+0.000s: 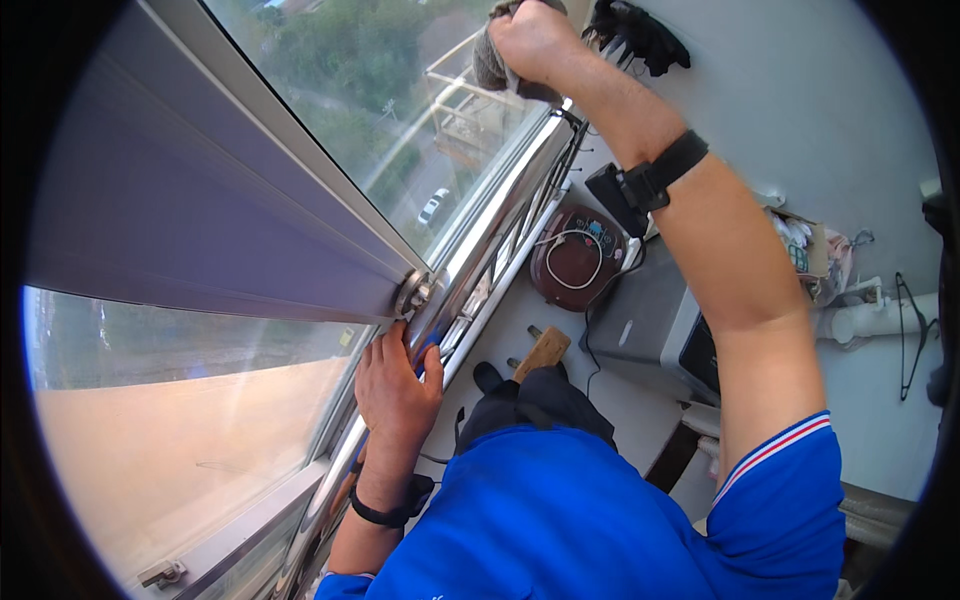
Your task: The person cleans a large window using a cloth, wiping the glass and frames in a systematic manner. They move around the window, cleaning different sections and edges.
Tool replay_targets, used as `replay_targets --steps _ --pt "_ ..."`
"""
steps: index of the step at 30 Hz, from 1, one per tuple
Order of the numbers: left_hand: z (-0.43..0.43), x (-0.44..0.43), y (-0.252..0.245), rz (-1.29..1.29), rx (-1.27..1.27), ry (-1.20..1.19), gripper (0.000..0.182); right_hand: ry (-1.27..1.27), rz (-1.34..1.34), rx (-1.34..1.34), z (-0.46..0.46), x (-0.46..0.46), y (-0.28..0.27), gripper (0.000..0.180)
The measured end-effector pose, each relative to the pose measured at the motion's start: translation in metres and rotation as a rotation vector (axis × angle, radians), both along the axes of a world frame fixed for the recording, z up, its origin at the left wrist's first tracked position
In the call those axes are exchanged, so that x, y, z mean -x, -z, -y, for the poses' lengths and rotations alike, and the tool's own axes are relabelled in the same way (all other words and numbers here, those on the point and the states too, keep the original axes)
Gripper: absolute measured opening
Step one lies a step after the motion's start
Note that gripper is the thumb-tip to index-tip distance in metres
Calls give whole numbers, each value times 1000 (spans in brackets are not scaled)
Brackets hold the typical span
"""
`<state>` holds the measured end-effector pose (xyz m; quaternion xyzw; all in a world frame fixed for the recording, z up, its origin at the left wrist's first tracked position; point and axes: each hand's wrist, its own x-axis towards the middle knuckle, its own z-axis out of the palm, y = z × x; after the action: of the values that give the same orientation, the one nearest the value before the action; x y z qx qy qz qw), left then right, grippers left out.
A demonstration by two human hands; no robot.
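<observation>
A bunched grey cloth is gripped in my right hand, which is raised at the top of the view over the window glass. Part of the cloth hangs below the fist. My left hand rests on the metal rail by the window sill, holding nothing that I can see. Its fingertips lie just under a round metal fitting at the lower corner of the window frame. Each wrist wears a black strap with a small device.
A dark red appliance with a coiled white cable stands on the floor beside a grey cabinet-like appliance. A small wooden stool is near my feet. White pipes, a black hanger and an open box are at right.
</observation>
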<state>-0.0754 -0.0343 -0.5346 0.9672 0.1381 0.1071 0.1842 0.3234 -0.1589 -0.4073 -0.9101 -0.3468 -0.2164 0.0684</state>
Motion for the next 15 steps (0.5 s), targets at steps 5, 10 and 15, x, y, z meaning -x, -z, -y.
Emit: replay_targets --steps 5,10,15 --pt "-1 0 -5 62 52 23 46 58 -429 -654 8 19 -4 44" --pt "-1 -1 -15 28 73 1 45 128 -266 -749 4 25 -49 39" --pt "-1 1 -15 29 107 -25 47 -131 46 -909 5 18 -122 36"
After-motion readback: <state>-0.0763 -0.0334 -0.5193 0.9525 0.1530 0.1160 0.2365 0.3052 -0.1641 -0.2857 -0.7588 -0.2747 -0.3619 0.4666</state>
